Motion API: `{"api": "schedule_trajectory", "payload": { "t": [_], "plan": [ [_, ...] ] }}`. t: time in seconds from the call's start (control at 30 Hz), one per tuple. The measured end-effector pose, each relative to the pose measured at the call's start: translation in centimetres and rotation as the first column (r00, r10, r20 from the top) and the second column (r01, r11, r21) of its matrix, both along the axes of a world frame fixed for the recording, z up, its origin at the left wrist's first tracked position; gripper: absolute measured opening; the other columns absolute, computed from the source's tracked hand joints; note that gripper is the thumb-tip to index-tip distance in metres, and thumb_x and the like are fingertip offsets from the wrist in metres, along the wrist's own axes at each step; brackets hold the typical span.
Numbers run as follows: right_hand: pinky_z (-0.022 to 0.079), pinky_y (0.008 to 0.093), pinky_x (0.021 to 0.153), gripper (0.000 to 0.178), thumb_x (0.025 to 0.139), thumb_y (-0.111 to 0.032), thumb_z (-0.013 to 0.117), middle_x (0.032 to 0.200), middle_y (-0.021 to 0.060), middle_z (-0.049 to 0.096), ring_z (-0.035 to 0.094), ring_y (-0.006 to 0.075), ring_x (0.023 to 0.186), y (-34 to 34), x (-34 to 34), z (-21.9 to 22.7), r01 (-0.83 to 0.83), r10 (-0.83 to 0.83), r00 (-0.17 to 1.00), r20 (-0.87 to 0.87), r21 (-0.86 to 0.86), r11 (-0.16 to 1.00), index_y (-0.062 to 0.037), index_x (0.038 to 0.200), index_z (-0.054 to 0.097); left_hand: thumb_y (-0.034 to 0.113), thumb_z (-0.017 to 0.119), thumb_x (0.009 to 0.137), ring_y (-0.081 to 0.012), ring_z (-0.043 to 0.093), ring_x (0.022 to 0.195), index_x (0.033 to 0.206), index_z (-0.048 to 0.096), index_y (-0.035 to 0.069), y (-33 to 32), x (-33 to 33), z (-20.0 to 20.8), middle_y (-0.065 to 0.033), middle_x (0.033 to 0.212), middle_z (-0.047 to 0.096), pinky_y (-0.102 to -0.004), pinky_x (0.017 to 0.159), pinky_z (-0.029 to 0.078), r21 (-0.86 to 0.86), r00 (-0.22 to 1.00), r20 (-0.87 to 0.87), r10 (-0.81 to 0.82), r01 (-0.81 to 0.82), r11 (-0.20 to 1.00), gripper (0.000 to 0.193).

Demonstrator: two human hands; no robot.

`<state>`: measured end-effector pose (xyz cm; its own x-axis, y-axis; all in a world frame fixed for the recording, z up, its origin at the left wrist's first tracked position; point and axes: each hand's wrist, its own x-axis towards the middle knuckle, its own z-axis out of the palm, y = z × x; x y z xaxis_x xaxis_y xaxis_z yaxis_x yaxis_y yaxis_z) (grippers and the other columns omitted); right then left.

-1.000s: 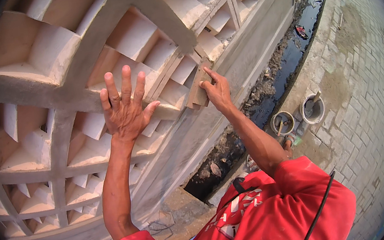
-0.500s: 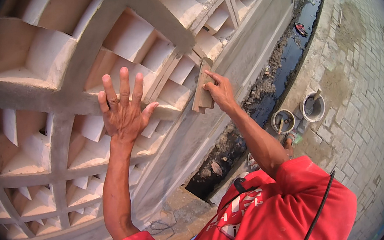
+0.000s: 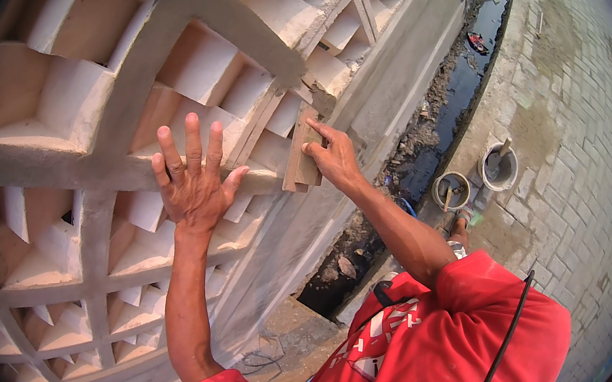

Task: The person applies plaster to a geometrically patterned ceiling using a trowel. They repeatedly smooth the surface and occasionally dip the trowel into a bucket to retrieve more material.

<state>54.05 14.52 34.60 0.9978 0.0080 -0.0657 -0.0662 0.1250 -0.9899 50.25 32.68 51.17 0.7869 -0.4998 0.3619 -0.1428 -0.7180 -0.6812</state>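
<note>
The right hand, gripping a wooden float, is sliding closer to the left hand, whose fingers are staying spread.

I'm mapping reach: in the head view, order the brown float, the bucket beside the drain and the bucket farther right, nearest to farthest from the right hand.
1. Brown float: held in the right hand.
2. Bucket beside the drain: to the hand's lower right.
3. Bucket farther right: just beyond that one.
</note>
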Motion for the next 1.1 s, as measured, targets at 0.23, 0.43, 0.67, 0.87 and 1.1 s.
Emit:
{"api": "schedule_trajectory", "payload": {
  "t": [0.23, 0.43, 0.67, 0.87, 1.1],
  "plan": [
    [0.048, 0.0292, 0.079, 0.054, 0.074, -0.011, 0.059, 0.106, 0.0139, 0.064, 0.060, 0.0172, 0.087, -1.6, 2.3, -1.8, 0.140, -0.144, 0.989, 0.028, 0.110, 0.984, -0.0002, 0.127, 0.053, 0.068, 0.052, 0.075, -0.0353, 0.013, 0.141, 0.146, 0.026, 0.027, -0.2, 0.1, 0.2, -0.0015, 0.154, 0.019, -0.0473, 0.114, -0.003, 0.029, 1.000, 0.007, 0.010, -0.010, 1.000, 0.086],
    [0.044, 0.0318, 0.091, 0.055, 0.073, -0.014, 0.061, 0.112, 0.0195, 0.063, 0.059, 0.0231, 0.100, -0.9, -0.2, -1.3, -0.047, 0.049, 0.997, 0.052, -0.023, 0.999, -0.0023, 0.126, 0.055, 0.072, 0.054, 0.070, -0.0369, 0.013, 0.141, 0.148, 0.021, 0.028, 0.5, 0.1, -0.2, -0.0028, 0.155, 0.017, -0.0495, 0.113, -0.002, 0.075, 0.999, 0.020, 0.027, -0.028, 0.997, 0.095],
    [0.047, 0.0302, 0.085, 0.055, 0.074, -0.016, 0.059, 0.108, 0.0189, 0.065, 0.062, 0.0196, 0.092, -0.8, 1.6, 2.2, 0.132, -0.136, 0.987, 0.081, 0.044, 0.990, -0.0003, 0.127, 0.054, 0.073, 0.049, 0.073, -0.0369, 0.012, 0.141, 0.148, 0.021, 0.028, 0.0, 0.3, -0.2, -0.0023, 0.155, 0.015, -0.0495, 0.113, -0.004, 0.103, 0.999, 0.023, 0.048, -0.050, 0.993, 0.092],
    [0.047, 0.0356, 0.087, 0.055, 0.074, -0.016, 0.054, 0.110, 0.0241, 0.063, 0.064, 0.0295, 0.094, -1.6, 0.6, 2.0, 0.101, -0.109, 0.993, 0.046, 0.139, 0.985, 0.0013, 0.127, 0.053, 0.069, 0.046, 0.079, -0.0350, 0.013, 0.141, 0.147, 0.023, 0.028, 0.0, 0.0, 0.0, -0.0006, 0.154, 0.019, -0.0468, 0.113, -0.002, 0.071, 0.999, 0.015, 0.045, -0.046, 0.996, 0.084],
    [0.046, 0.0314, 0.087, 0.055, 0.075, -0.015, 0.057, 0.111, 0.0193, 0.064, 0.061, 0.0250, 0.095, -1.3, -0.2, -0.1, -0.052, 0.056, 0.994, 0.095, -0.042, 0.998, -0.0002, 0.127, 0.053, 0.071, 0.049, 0.075, -0.0353, 0.015, 0.141, 0.147, 0.022, 0.029, 0.0, 0.3, -0.3, -0.0006, 0.154, 0.019, -0.0478, 0.114, -0.003, 0.095, 0.998, 0.048, 0.038, -0.042, 0.995, 0.088]
  ]
}}
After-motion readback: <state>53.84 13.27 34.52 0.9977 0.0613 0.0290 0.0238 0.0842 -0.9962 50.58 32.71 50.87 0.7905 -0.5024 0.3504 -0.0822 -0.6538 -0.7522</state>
